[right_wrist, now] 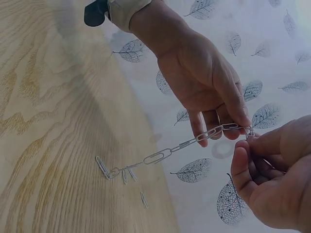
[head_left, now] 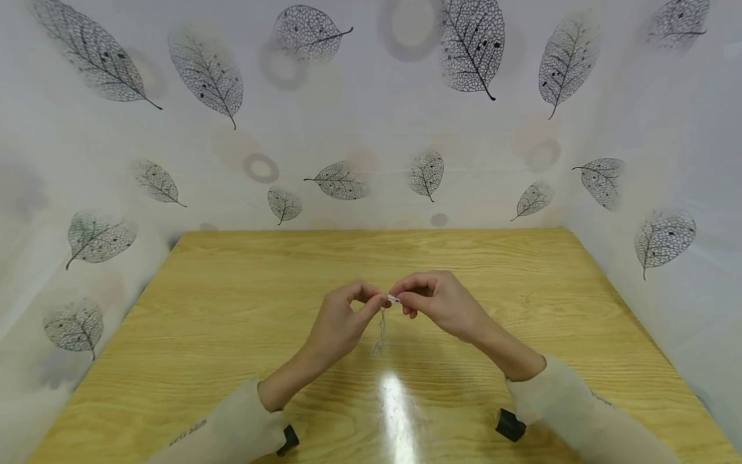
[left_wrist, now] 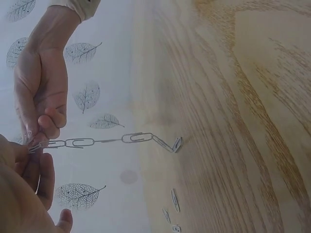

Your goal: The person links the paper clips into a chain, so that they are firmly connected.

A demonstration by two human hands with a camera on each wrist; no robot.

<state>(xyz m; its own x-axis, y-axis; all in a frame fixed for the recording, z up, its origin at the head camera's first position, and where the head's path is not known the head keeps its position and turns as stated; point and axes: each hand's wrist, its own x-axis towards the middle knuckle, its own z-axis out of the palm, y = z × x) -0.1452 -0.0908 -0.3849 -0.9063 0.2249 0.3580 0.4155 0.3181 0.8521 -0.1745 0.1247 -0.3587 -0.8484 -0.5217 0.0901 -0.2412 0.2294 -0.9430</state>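
My left hand (head_left: pixel 348 316) pinches the upper end of a chain of linked silver paper clips (head_left: pixel 379 341) between thumb and forefinger. In the left wrist view the paper clip chain (left_wrist: pixel 137 138) runs down to the wooden tabletop, its end clip (left_wrist: pixel 178 143) by the wood. Fingertip to fingertip with it, my right hand (head_left: pixel 446 303) pinches a paper clip (head_left: pixel 393 298) at the top of the chain. The right wrist view shows this paper clip (right_wrist: pixel 249 131) between both sets of fingertips, partly hidden by them. Whether it is hooked into the chain, I cannot tell.
Several loose paper clips (left_wrist: pixel 175 200) lie on the wooden table (head_left: pixel 243 335) beneath the chain. A pale curtain (head_left: pixel 359 129) with leaf prints rises behind the table and along both sides. Black blocks sit by the left cuff (head_left: pixel 288 441) and the right cuff (head_left: pixel 511 425).
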